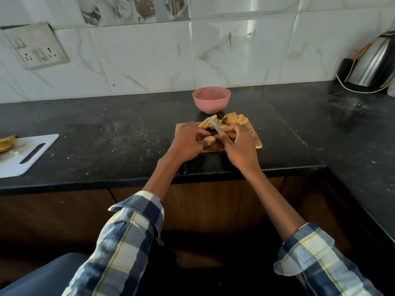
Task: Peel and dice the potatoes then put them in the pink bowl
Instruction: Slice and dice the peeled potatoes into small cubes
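A small wooden cutting board (257,143) lies on the black counter with several pale yellow potato slices (234,119) piled at its far side. My left hand (188,142) holds down a potato piece (208,139) with curled fingers. My right hand (239,144) grips a knife (214,125) by its yellow handle, the blade pointing away over the slices. The pink bowl (211,99) stands just behind the board; it looks empty.
A white cutting board (32,154) with yellowish peelings lies at the left counter edge. A steel kettle (376,60) with its cord stands at the back right corner. A wall socket (36,50) is on the tiles at the left.
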A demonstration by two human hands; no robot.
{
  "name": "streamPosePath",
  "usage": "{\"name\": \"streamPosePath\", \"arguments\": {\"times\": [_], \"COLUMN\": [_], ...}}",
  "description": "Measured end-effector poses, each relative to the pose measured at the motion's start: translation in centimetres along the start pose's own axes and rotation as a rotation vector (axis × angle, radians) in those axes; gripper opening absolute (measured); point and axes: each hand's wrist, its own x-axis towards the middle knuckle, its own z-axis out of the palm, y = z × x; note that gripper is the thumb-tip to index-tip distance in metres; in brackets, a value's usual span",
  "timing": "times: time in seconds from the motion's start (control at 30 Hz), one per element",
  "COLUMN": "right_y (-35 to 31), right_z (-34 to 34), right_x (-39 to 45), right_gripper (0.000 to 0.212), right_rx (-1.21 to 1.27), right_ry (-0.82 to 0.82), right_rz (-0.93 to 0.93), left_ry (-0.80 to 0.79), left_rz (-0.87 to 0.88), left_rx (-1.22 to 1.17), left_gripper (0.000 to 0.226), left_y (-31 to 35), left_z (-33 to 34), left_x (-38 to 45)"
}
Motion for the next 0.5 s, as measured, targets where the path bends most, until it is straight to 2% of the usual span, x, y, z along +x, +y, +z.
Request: {"name": "streamPosePath", "arguments": {"times": [0.07, 0.17, 0.3, 0.5], "right_y": [-0.1, -0.5, -2.0, -3.6], "right_z": [-0.4, -1.5, -2.7, -2.7], "right_x": [-0.4, -1.3, -2.2, -2.6], "right_gripper": [0.018, 0.011, 0.010, 0.014], "right_rx": [-0.043, -0.253, -0.486, -0.604], "right_ry": [0.050, 0.106, 0.063, 0.012], "right_rz": [-0.032, -0.103, -0.139, -0.184], "left_ry": [0.017, 0.045, 0.052, 0.072], "left_rz": [0.002, -0.014, -0.032, -0.022], "left_rx": [-0.008, -0.026, -0.023, -0.050], "left_gripper": [0.025, 0.025, 0.026, 0.023], "left_y": [-0.1, -0.4, -0.4, -0.1], "left_z": [0.4, 0.8, 1.1, 1.0], "left_x": [0.1, 0.0, 0.1, -0.3]}}
